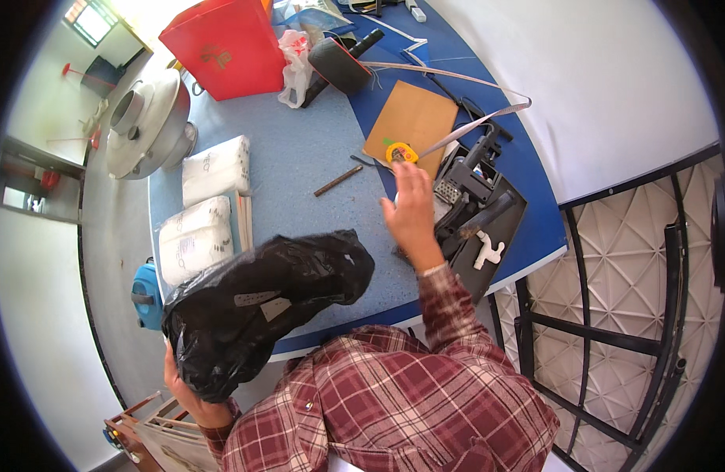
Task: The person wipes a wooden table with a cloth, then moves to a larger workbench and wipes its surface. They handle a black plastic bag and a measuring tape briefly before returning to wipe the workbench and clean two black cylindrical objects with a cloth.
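My left hand [191, 389] grips the near left end of a black plastic bag [262, 295], which bears pale labels and spreads over the near left part of the blue table. My right hand [411, 206] is over the table's right part, fingers apart, just short of a yellow tape measure [401, 153]. The tape measure rests on a brown cardboard piece [418, 115], its tape [466, 125] stretching out to the right and bending back. Left of my right hand lie a short rusty rod [338, 180] and a thin black strap. Whether my fingertips touch the tape measure, I cannot tell.
Wrapped white paper packs [215, 168] lie at the left. Farther off stand a red paper bag [227, 50], a white plastic bag [294, 68] and a metal pot [147, 127]. At the right, a black tray [510, 221] holds black tool parts and a white tap [488, 251].
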`<action>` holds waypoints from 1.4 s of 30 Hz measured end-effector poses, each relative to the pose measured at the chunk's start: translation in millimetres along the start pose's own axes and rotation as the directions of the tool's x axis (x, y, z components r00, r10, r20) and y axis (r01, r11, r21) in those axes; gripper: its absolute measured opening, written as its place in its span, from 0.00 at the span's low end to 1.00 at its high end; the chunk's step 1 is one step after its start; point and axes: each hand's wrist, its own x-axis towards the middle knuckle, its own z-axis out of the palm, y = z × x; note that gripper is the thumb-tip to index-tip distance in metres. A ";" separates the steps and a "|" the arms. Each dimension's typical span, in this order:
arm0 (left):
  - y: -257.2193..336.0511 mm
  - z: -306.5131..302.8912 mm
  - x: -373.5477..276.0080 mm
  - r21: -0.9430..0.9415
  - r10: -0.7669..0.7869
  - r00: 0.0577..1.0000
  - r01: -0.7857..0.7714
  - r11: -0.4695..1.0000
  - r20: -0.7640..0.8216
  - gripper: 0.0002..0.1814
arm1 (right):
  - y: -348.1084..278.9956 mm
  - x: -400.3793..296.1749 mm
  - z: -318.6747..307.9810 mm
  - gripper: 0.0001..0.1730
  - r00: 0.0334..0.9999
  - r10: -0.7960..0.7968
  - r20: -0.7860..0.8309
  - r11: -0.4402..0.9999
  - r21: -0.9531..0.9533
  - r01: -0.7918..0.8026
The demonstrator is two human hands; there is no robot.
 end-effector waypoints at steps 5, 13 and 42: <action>-1.8 1.1 1.4 -0.122 -0.070 0.995 0.062 0.991 -0.064 0.24 | 63.6 -20.8 35.3 0.26 0.926 0.232 0.299 0.972 -0.035 -0.232; -6.7 -1.2 -2.9 -0.034 -0.019 0.998 0.018 0.999 -0.056 0.24 | -23.8 4.4 -87.3 0.19 0.878 0.138 0.458 0.459 0.756 -0.467; 19.0 -52.2 -11.9 0.580 0.425 0.905 -0.333 0.743 -0.025 0.24 | -61.1 14.6 75.3 0.11 0.965 -0.092 0.247 0.375 0.906 -0.196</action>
